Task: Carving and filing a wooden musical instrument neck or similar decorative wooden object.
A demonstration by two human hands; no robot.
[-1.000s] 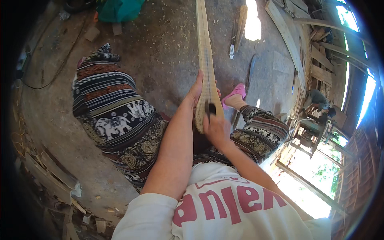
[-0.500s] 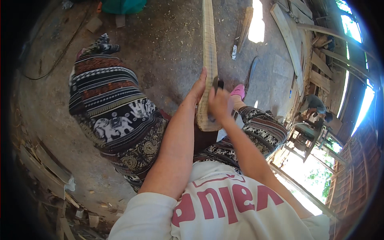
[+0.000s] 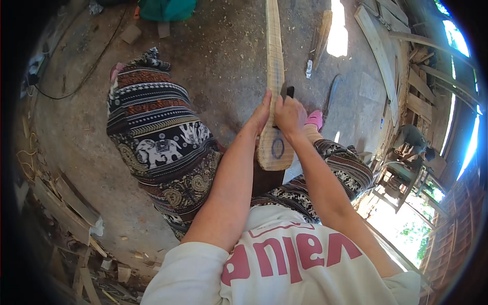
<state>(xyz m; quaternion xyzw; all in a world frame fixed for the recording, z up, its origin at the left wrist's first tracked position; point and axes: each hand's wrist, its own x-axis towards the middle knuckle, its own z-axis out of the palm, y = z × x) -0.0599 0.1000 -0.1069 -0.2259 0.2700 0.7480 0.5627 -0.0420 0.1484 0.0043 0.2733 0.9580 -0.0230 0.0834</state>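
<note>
A long, pale wooden piece (image 3: 275, 46) runs away from me between my legs, its broad rounded near end marked with a dark drawn oval. My left hand (image 3: 260, 114) grips the piece along its left edge, thumb pointing away from me. Closed round a dark flat tool (image 3: 290, 91), perhaps a blade, my right hand (image 3: 288, 114) lies on the wood's right side just beyond the oval; the tool's shape is largely hidden by my fingers. My patterned trouser legs frame the wood, with a pink sandal (image 3: 314, 119) on my right foot.
A long curved blade (image 3: 333, 94) lies on the floor (image 3: 218, 66) among shavings. Planks (image 3: 376, 58) lean at right, where a co-worker (image 3: 409, 140) bends beside a bench. A green bag (image 3: 165, 9), a cable (image 3: 68, 96) and wood scraps (image 3: 71, 208) lie around me.
My right hand with the tool has slid away from me along the wood from the broad end, uncovering the drawn oval. My left hand keeps its grip.
</note>
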